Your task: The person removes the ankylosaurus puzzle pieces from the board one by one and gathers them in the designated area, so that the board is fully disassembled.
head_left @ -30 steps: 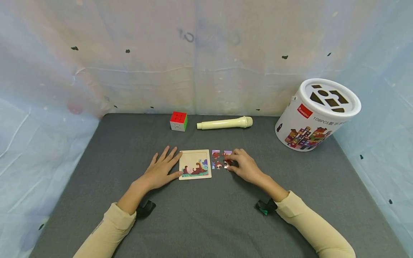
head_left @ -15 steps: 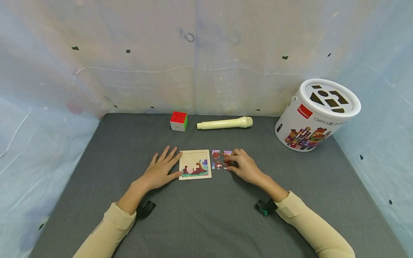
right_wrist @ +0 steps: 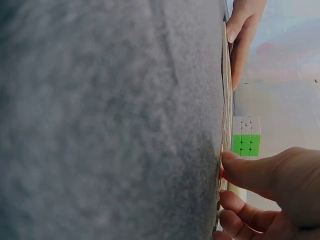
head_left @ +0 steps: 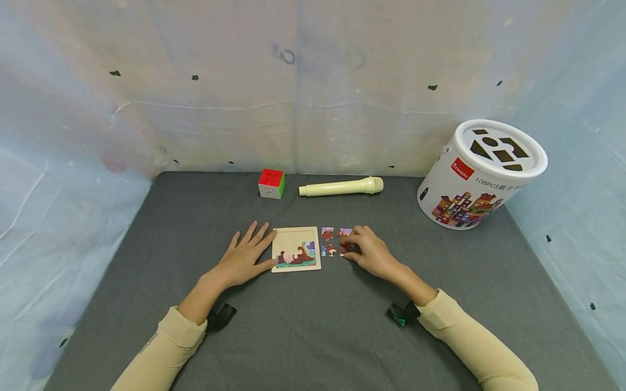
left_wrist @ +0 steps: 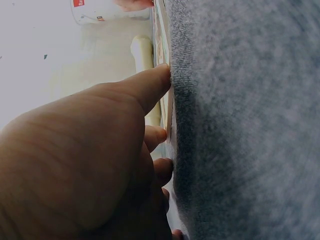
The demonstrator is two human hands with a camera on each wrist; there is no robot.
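A square wooden puzzle board (head_left: 292, 239) lies flat on the cloth, with fitted pieces (head_left: 295, 258) along its bottom and up its right side. My left hand (head_left: 244, 258) is spread beside it, index finger and thumb touching its left edge. Right of the board lie loose picture pieces: one upper left (head_left: 327, 234), one lower left (head_left: 329, 250) and one upper right (head_left: 345, 232). At the lower right, my right hand (head_left: 371, 252) pinches a brownish-red puzzle piece (head_left: 344, 248) between thumb and fingers, low at the cloth. The fingers cover much of that piece.
Behind the board stand a red, white and green puzzle cube (head_left: 271, 183) and a pale yellow toy microphone (head_left: 341, 187) lying on its side. A white block bucket (head_left: 481, 174) with a shape-cut lid is at the back right. Grey cloth (head_left: 303, 336) covers the table.
The piece under my right fingers has shifted slightly, and its pale part no longer shows. My left hand and the board have stayed put.
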